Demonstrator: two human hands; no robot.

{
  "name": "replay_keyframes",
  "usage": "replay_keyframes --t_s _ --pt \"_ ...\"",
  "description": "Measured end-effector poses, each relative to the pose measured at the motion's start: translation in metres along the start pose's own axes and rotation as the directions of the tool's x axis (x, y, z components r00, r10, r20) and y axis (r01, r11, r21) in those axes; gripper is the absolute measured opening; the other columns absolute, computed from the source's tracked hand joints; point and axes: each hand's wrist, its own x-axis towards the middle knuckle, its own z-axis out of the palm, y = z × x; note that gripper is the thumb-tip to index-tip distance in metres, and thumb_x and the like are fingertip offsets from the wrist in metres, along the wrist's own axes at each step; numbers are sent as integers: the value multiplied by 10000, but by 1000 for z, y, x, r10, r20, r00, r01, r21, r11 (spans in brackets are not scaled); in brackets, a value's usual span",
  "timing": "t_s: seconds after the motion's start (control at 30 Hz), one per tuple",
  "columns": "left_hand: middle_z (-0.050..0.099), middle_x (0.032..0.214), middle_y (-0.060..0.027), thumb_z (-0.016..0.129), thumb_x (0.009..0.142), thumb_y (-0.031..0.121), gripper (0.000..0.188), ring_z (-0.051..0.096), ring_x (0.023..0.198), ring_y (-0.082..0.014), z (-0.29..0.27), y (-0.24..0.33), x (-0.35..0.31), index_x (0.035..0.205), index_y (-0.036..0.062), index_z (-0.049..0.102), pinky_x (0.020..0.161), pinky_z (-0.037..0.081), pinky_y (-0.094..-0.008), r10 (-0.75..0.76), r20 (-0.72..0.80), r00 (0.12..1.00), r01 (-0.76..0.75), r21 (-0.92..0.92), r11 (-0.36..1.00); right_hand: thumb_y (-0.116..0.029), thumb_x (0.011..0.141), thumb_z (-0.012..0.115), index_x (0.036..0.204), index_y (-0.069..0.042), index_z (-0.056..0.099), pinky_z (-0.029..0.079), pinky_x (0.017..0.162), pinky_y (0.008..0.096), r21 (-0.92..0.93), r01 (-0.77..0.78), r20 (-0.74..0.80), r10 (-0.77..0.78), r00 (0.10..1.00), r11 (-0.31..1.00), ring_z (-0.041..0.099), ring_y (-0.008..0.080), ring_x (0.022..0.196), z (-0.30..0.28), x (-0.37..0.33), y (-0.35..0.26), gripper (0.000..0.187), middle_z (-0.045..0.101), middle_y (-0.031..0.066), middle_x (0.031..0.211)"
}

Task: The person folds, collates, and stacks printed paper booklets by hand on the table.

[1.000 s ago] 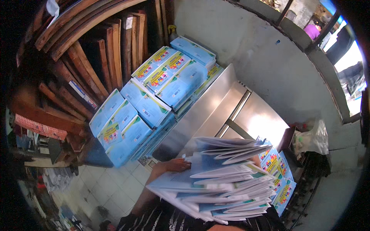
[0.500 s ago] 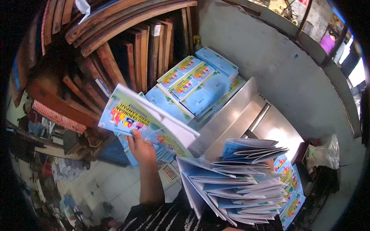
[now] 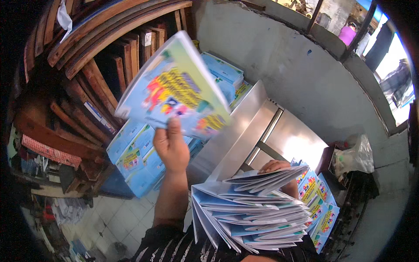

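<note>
My left hand (image 3: 173,146) is raised, its thumb pressed on the front of a folded light-blue and green printed booklet (image 3: 174,94), blurred by motion. In front of my torso leans a thick, fanned pile of folded booklets (image 3: 248,214), white edges showing. At the top of that pile my right hand (image 3: 277,167) has its fingers curled over the uppermost booklets (image 3: 262,178); the thumb is hidden. Beside my right forearm lie more printed sheets (image 3: 321,201) with the same colourful design.
A shiny metal machine bed (image 3: 231,135) with a bar (image 3: 267,131) stands ahead. Stacks of printed sheets (image 3: 142,159) lie left of it, others (image 3: 222,72) by the wall. Wooden frames (image 3: 96,85) fill a rack at the left. A plastic bag (image 3: 355,155) sits right.
My left hand has lifted its booklet upward, nearer to view. My right hand, mostly hidden before, now shows over the top of the pile. The whole view has shifted slightly right.
</note>
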Motion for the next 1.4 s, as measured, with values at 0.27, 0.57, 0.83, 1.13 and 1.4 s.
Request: replay_keyframes --t_s 0.27,0.57,0.83,1.13,1.4 --pt "611 1133 -88 480 961 167 304 555 1017 -141 30 -19 -53 1195 -10 558 911 420 -276 -471 856 211 654 235 719 -62 692 777 1349 -47 301 433 931 349 3 -210 -286 202 937 978 514 223 1118 51 16 -35 811 506 131 1249" --pt "584 1145 -247 646 832 312 401 521 1135 -373 -77 -26 -61 1025 -39 625 997 347 -520 -10 833 553 322 -202 925 20 774 665 1062 16 609 469 842 299 77 -399 -244 406 881 914 610 159 917 36 12 -23 293 667 76 987" --pt "594 1097 -164 477 942 347 332 590 983 -320 -116 -13 -15 1082 53 544 858 489 -462 -336 -132 933 235 -482 844 -4 748 717 1071 30 610 481 856 325 101 -384 -185 397 899 918 616 187 941 40 15 -30 342 666 95 1016" --pt "467 1316 -117 585 907 303 529 482 1170 -277 -62 -4 28 1314 28 390 975 403 -446 -78 -288 954 -15 -308 951 -154 763 706 968 -1 661 513 748 355 -145 -154 54 163 985 977 643 274 829 5 3 -14 260 668 124 881" --pt "627 1011 -41 566 921 172 297 546 817 -90 7 1 -39 1147 -19 580 682 425 -258 -250 486 838 283 6 959 -90 682 763 1400 5 267 279 1055 343 -134 -326 -199 297 934 936 406 229 1263 34 12 -38 878 404 142 1371"
